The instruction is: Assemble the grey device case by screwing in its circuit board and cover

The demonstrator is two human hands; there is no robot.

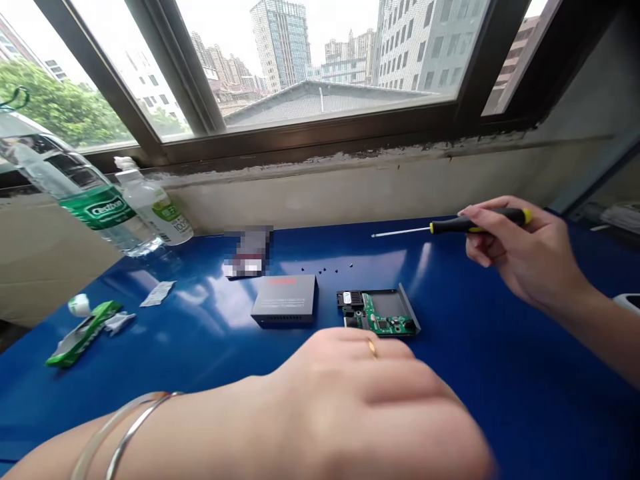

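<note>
My right hand [520, 257] is closed around a black-and-yellow screwdriver [453, 227], its shaft pointing left above the blue table [500, 373]. My left hand [370, 407] reaches across the foreground, back of the hand up, with a ring and two bangles on the wrist; its fingers are blurred and cut off. Just beyond it lies an opened metal tray with a green circuit board [383, 315]. A grey metal cover [285, 301] sits to the left of the board. Several tiny black screws [325, 270] are scattered behind both.
Two plastic water bottles [95, 203] lean at the table's back left. A green gum pack [83, 333] and small wrappers lie at the left. A blurred-out small item [249, 252] rests behind the cover. A window sill runs along the far edge.
</note>
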